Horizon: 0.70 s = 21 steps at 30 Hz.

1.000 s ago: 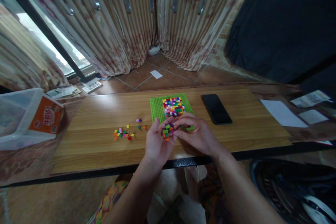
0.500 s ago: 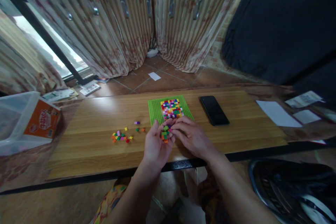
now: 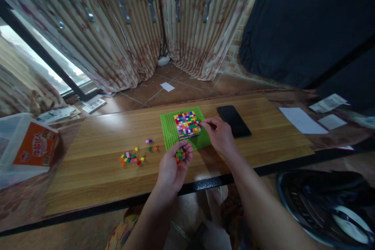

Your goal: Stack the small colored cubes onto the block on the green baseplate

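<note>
My left hand [image 3: 172, 166] is cupped palm up, close to the front of the green baseplate [image 3: 169, 129]. Small toy bricks [image 3: 180, 156] in orange, green and purple lie in its palm, with the fingers curled round them. A flat block of many-coloured bricks [image 3: 187, 124] sits on the baseplate. At its right edge, my right hand [image 3: 219, 133] has thumb and forefinger pinched together on a tiny toy brick, whose colour is hard to make out. Loose bricks [image 3: 131, 158] lie scattered on the wooden board to the left.
A black phone [image 3: 234, 121] lies right of the baseplate, close behind my right hand. The wooden board [image 3: 99, 164] has a dark front edge. A clear plastic box [image 3: 11, 144] with an orange label stands at the left. Paper sheets [image 3: 303, 120] lie at the right.
My right hand has left the bricks in my left palm and moved forward to the right edge of the brick block. The left hand stays cupped, slightly nearer me. The view has shifted slightly.
</note>
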Available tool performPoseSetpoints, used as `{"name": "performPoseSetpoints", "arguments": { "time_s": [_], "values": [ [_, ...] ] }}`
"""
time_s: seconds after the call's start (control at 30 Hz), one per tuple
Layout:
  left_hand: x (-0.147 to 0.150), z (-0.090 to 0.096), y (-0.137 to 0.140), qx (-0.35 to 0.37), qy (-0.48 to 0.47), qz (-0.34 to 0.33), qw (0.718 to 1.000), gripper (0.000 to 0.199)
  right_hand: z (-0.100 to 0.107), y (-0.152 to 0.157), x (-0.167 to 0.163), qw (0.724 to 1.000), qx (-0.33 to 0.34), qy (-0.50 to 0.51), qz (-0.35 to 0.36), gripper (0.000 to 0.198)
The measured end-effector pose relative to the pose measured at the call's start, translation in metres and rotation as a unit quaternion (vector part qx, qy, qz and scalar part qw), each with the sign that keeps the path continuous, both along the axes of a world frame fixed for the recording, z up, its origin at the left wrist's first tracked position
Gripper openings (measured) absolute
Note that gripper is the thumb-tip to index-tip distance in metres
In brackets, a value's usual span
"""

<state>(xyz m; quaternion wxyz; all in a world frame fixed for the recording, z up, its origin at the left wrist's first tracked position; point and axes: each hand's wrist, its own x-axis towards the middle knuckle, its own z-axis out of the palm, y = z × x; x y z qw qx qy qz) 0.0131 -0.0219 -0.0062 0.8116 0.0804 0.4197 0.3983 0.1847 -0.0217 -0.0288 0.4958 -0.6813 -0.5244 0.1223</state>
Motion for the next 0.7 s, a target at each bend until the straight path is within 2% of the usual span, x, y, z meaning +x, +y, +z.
{"name": "performPoseSetpoints", "arguments": {
  "time_s": [0.53,0.7],
  "values": [
    [-0.006,0.005,-0.001,0.001,0.007,0.0,1.0,0.016,-0.001,0.006,-0.009,0.995,-0.057,0.005,-0.079,0.025],
    [-0.006,0.005,-0.001,0.001,0.013,0.005,1.0,0.014,-0.001,0.008,-0.012,0.995,-0.056,0.004,-0.087,0.025]
  ]
}}
